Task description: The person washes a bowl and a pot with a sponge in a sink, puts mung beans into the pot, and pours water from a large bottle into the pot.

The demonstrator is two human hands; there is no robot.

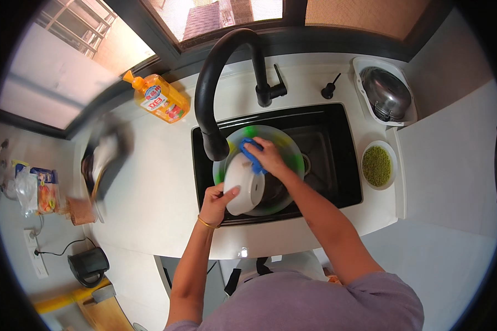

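My left hand (213, 205) grips a white bowl (239, 193) by its near left side, thumb over the outer wall. The bowl is tilted, its underside turned to the right. In my right hand (269, 157) a blue cloth (253, 156) is bunched and pressed against the bowl's upper edge. Both hands are over a large translucent basin (284, 138) with green patches, which sits inside the black sink (345, 165). What lies at the bottom of the basin is mostly hidden by the bowl and my hands.
A black faucet (203, 94) arches over the sink's left part. An orange dish soap bottle (163, 101) stands at the back left. On the right are a bowl of green beans (376, 166) and a white tray (364, 83) with a metal pot (386, 94). A black kettle (88, 265) stands far left.
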